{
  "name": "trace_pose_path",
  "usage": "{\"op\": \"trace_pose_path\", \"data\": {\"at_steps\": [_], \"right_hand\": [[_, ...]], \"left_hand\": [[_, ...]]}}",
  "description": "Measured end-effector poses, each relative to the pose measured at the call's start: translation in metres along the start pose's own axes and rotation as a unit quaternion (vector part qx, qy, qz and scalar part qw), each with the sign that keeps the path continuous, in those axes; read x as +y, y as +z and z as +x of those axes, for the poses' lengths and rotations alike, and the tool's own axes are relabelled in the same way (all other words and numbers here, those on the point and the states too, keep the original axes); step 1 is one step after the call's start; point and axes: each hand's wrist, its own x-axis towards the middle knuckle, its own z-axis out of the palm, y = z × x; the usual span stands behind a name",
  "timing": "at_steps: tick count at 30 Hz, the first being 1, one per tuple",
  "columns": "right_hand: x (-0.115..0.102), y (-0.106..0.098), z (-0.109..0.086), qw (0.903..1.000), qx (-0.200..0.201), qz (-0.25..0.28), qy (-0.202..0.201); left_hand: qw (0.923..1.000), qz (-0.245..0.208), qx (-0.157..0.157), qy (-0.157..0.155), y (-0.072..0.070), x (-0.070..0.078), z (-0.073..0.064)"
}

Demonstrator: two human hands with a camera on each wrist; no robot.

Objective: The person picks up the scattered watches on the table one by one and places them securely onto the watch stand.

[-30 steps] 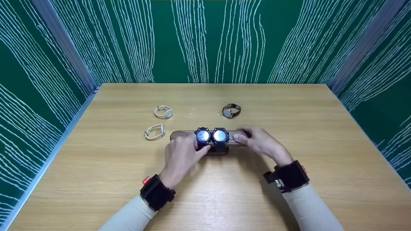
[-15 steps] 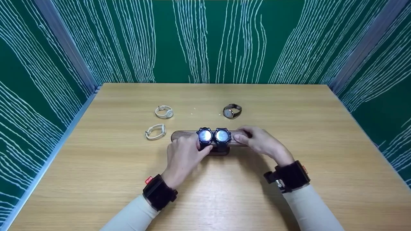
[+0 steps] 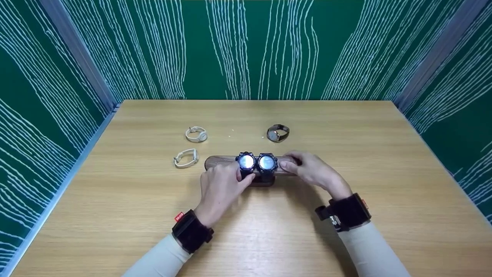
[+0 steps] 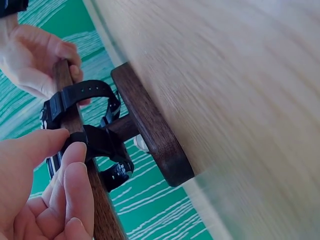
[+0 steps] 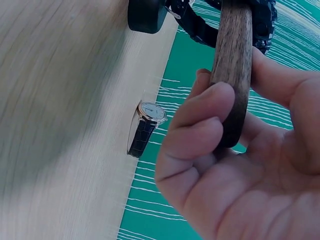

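Two black wristwatches with lit round dials, a left one [image 3: 246, 162] and a right one [image 3: 266, 162], sit side by side on the bar of a dark wooden T-shaped watch stand [image 3: 220, 160]. My left hand [image 3: 220, 188] pinches the left watch between thumb and fingers; in the left wrist view its black strap [image 4: 95, 142] loops under the bar. My right hand [image 3: 314, 171] grips the bar's right end, its fingers curled round the wood [image 5: 232, 55] in the right wrist view. The stand's base [image 4: 152, 125] rests on the table.
Two white wristwatches, one farther back [image 3: 202, 136] and one nearer [image 3: 195, 155], lie left of the stand. Behind it lies a dark-strapped wristwatch [image 3: 273, 135]. Tiny white specks dot the wooden table [image 3: 115, 192]. Green walls with white lines [image 3: 346, 46] surround it.
The left hand and both black watches have shifted slightly to the right along the bar. The right hand keeps its grip on the bar's end.
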Motion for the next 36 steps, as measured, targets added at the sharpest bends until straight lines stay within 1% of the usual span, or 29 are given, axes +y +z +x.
{"op": "trace_pose_path", "data": {"at_steps": [7,10,14,18,21,25,29,32,36], "right_hand": [[0.000,-0.001,0.000,1.0000,-0.001,0.001,0.002],[-0.001,-0.001,0.000,1.0000,-0.003,0.005,0.006],[-0.001,-0.003,-0.001,0.9997,-0.010,0.014,0.016],[-0.001,-0.005,-0.001,0.9997,-0.014,0.007,0.019],[-0.002,-0.005,-0.001,0.9995,-0.012,-0.030,-0.001],[-0.002,-0.009,-0.002,0.9964,-0.012,-0.077,-0.033],[-0.002,-0.017,-0.005,0.9952,0.001,-0.083,-0.051],[-0.004,-0.023,-0.007,0.9935,0.029,-0.083,-0.073],[-0.009,-0.031,-0.009,0.9873,0.070,-0.087,-0.113]], "left_hand": [[0.9999,0.007,-0.001,0.011,-0.001,0.000,0.000],[0.9999,0.005,-0.007,0.012,-0.004,0.000,0.000],[0.9995,-0.010,-0.028,0.012,-0.012,-0.001,0.003],[0.9982,-0.047,-0.036,0.013,-0.028,-0.007,0.010],[0.9976,-0.065,-0.016,0.018,-0.040,-0.015,0.016],[0.9978,-0.065,0.006,0.012,-0.055,-0.031,0.026],[0.9978,-0.065,-0.012,-0.013,-0.069,-0.049,0.034],[0.9971,-0.066,-0.023,-0.029,-0.076,-0.063,0.039],[0.9966,-0.063,-0.027,-0.046,-0.079,-0.079,0.043]]}}
